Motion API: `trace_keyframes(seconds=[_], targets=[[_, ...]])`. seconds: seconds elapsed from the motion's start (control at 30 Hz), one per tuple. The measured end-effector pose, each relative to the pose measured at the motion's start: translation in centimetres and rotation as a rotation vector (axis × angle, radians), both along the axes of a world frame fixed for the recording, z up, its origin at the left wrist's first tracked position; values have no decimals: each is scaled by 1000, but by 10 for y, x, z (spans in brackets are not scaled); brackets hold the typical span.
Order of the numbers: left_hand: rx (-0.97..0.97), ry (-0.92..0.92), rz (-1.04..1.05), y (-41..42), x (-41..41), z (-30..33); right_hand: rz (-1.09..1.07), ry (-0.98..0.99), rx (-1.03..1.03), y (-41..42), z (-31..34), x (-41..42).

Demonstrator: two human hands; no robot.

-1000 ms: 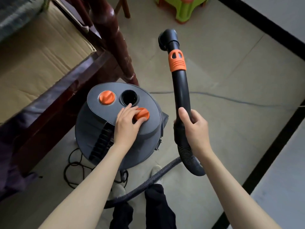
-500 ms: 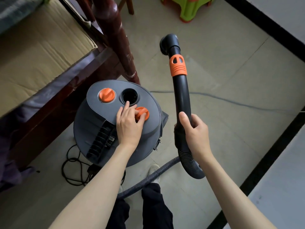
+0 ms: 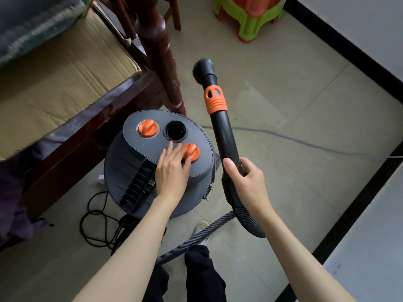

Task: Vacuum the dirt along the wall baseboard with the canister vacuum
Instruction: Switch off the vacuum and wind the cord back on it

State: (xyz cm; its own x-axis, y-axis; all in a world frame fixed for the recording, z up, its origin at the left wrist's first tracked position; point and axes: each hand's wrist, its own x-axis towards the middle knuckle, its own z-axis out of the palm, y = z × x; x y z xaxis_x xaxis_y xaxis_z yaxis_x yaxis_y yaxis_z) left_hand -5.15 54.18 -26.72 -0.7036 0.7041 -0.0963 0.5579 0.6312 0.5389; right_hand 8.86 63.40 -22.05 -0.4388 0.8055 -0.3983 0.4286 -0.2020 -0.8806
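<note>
The grey canister vacuum (image 3: 130, 171) stands on the tiled floor beside a bed post. My left hand (image 3: 172, 171) rests on its lid and holds the nearer orange knob (image 3: 193, 150) between thumb and fingers. My right hand (image 3: 246, 182) grips the black wand (image 3: 224, 136) just above the ribbed hose (image 3: 196, 238). The wand has an orange collar (image 3: 214, 101), and its round nozzle (image 3: 202, 68) points away over the floor. The black baseboard (image 3: 349, 51) runs along the far wall, and more baseboard (image 3: 359, 203) along the right wall.
A dark wooden bed frame (image 3: 72, 136) with cardboard on it fills the left. A green and orange plastic stool (image 3: 250, 20) stands at the back. A black power cord (image 3: 93, 225) coils on the floor by the canister, and a thin cable (image 3: 305, 142) crosses the tiles.
My left hand stays on the orange knob, its fingers shifted a little so more of the knob shows. The right hand keeps its grip on the wand. The view has tilted slightly.
</note>
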Motion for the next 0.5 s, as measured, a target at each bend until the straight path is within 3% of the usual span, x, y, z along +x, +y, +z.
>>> trace_keyframes(seconds=[0.1,0.3,0.5], targets=[[86,-31,-38,-8,-5,27,66,-25,46,-8,11,-2],[203,115,-314,-24,-12,100,99,-42,98,-21,52,-5],[112,383,-711,-37,-24,181,280,-106,132,-36,117,-6]])
